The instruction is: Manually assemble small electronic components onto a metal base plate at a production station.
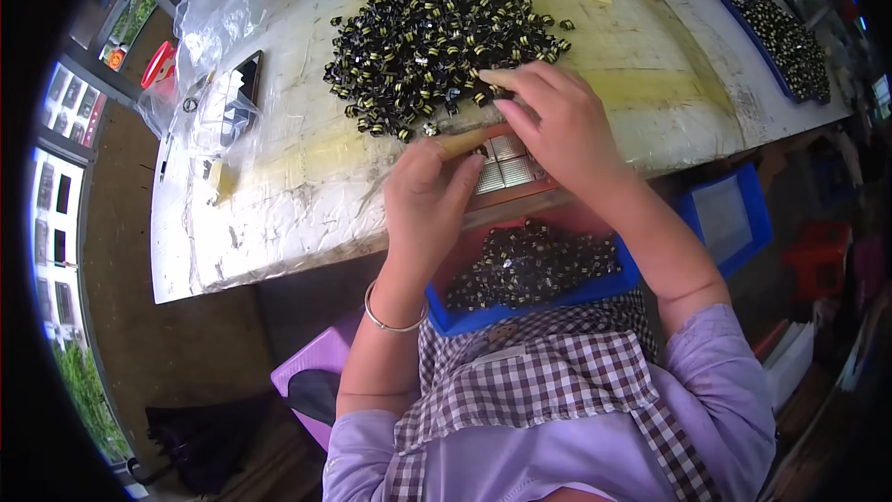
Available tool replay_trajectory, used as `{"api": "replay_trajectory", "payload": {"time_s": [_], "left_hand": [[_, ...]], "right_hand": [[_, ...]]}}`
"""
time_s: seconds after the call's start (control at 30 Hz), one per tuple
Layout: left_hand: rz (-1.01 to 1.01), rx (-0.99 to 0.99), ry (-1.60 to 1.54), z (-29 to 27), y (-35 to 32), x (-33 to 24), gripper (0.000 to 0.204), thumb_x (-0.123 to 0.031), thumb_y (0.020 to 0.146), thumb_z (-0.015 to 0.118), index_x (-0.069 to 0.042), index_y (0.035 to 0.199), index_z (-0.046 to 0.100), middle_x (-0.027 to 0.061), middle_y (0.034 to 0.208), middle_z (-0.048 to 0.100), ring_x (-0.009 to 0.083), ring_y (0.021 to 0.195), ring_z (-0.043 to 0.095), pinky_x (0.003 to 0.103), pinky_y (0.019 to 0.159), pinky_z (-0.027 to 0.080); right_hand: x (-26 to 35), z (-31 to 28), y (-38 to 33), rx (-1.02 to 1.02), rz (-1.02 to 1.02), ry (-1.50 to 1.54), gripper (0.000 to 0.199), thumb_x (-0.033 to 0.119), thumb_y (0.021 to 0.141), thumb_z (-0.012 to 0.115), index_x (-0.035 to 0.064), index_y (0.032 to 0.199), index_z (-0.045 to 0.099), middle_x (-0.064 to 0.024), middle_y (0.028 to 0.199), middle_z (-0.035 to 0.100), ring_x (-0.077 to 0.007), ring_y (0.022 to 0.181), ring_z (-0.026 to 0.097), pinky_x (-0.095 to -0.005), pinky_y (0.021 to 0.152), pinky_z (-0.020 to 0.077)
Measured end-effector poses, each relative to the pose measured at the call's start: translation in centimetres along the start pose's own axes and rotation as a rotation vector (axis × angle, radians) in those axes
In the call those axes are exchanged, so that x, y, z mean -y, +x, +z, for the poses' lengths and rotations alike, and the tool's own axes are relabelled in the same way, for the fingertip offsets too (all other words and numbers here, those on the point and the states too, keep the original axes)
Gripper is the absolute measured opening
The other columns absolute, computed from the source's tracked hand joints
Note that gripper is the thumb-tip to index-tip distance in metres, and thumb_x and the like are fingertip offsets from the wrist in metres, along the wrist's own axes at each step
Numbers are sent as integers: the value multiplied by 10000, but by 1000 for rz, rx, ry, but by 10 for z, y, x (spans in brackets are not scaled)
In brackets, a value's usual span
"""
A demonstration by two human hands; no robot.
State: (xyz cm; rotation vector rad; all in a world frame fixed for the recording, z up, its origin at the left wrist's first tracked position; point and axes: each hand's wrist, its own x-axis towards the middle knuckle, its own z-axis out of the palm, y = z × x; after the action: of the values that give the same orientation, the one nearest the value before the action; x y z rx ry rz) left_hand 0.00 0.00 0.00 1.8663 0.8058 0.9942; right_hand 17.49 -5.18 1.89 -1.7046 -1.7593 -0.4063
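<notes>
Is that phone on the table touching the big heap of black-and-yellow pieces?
Apart: the head view shows pale tabletop between the phone and the heap.

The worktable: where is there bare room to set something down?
Bare worktable shows between the left hand and the small yellowish piece, and between the right hand and the blue-edged tray. It's crowded at the heap of black-and-yellow parts, and around the phone and plastic bags on the left.

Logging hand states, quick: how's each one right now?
Left hand: thumb and forefinger close together at the orange frame; grip cannot be told.
Right hand: open, thumb and forefinger apart by the parts pile.
</notes>
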Motion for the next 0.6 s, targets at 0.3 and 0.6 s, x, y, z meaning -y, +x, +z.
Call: {"api": "replay_trajectory", "payload": {"time_s": [0.3, 0.6], "left_hand": [[471, 33, 436, 9, 3, 4, 114, -119, 763, 732, -53, 824, 662, 78, 760, 572, 280, 733, 547, 393, 648, 435], [404, 94, 422, 7, -1, -5, 107, -9, 784, 705, -21, 890, 691, 106, 884, 661, 281, 749, 585, 371, 672, 466]], "right_hand": [[3, -1, -28, -17, 378, 489, 223, 69, 797, 736, 79, 1018, 707, -66, 857, 662, -177, 734, 607, -283, 679, 508], [-3, -3, -32, 42, 221, 368, 252, 53, 791, 733, 80, 1040, 712, -94, 959, 665, -212, 818, 638, -293, 705, 519]]}}
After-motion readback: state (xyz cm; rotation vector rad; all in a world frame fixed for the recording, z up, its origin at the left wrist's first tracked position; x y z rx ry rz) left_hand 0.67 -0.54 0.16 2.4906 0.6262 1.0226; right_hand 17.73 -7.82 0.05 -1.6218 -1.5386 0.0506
